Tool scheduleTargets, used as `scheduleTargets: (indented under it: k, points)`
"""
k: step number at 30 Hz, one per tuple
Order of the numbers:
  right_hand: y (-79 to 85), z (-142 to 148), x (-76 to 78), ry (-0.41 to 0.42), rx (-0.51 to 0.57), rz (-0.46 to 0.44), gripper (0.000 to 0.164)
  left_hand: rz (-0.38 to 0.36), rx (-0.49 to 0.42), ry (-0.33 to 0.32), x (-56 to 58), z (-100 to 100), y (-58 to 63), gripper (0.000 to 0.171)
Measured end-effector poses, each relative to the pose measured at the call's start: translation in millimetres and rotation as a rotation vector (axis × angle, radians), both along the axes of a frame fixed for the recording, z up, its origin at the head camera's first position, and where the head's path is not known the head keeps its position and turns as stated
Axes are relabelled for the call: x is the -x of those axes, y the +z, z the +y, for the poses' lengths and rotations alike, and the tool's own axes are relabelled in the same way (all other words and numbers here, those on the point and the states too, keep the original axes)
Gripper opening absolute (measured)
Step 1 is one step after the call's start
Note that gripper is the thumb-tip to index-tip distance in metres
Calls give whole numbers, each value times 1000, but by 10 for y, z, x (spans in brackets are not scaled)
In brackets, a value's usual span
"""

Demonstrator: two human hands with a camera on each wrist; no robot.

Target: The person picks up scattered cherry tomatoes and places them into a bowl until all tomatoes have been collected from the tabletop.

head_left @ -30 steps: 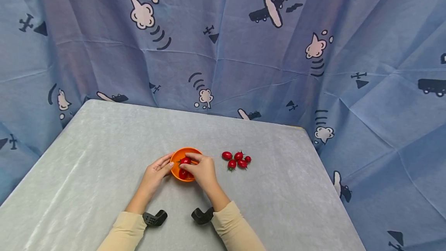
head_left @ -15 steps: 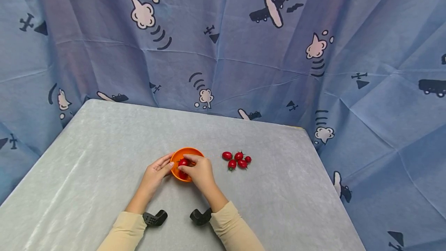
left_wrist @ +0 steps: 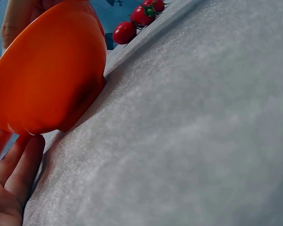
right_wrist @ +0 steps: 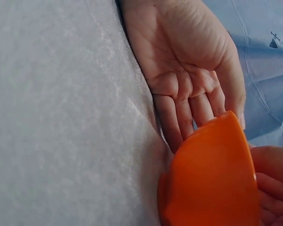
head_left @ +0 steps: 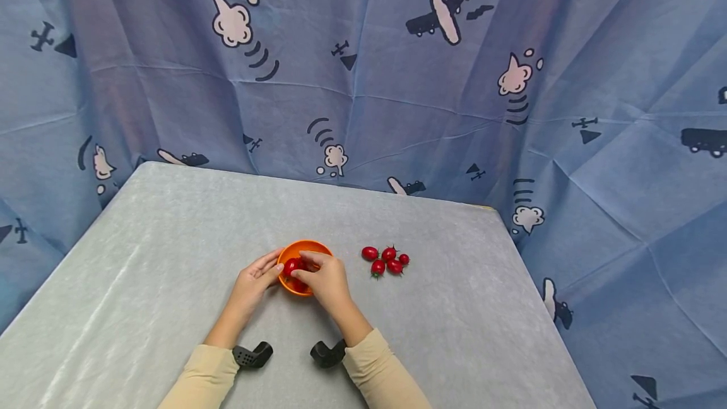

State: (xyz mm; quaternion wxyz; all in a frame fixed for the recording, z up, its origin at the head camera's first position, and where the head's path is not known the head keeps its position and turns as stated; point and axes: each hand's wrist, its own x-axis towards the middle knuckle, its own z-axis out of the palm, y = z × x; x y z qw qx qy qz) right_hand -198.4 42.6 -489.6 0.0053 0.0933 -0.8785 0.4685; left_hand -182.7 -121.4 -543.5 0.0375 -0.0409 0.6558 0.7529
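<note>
An orange bowl (head_left: 291, 250) with several small red cherry tomatoes (head_left: 291, 266) inside stands on the table. My left hand (head_left: 258, 275) holds it from the left, thumb over the rim and fingers along the outer wall; the right wrist view shows the palm of this left hand (right_wrist: 188, 61). My right hand (head_left: 329, 279) reaches over the right rim, thumb and index finger parted, with one tomato at their tips toward the left wall. The bowl's wall hides the tomatoes in both wrist views.
Several loose cherry tomatoes (head_left: 389, 255) with green stems lie in a cluster right of the bowl. A pale cloth covers the table (head_left: 483, 308); a blue curtain (head_left: 363, 81) with printed airplanes hangs behind it. Each wrist wears a black device (head_left: 253, 355).
The tomato at my right fingertips has shifted left, toward the bowl's left wall, while my right hand has moved slightly left. My left hand, the bowl and the loose tomatoes keep their places.
</note>
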Motion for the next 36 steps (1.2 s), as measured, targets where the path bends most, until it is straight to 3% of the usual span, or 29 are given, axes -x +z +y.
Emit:
scheduleTargets:
  k: [9, 15, 29, 36]
  points:
    - [56, 171, -7, -90, 173, -45, 37, -3, -6, 8, 22, 4, -11, 49]
    - [83, 325, 6, -106, 276, -26, 35, 9, -4, 22, 27, -4, -9, 49]
    - [31, 730, 68, -204, 322, -4, 35, -6, -5, 8, 29, 0, -16, 50]
    - [-15, 977, 103, -271, 246, 25, 36, -11, -11, 1, 21, 1, -26, 50]
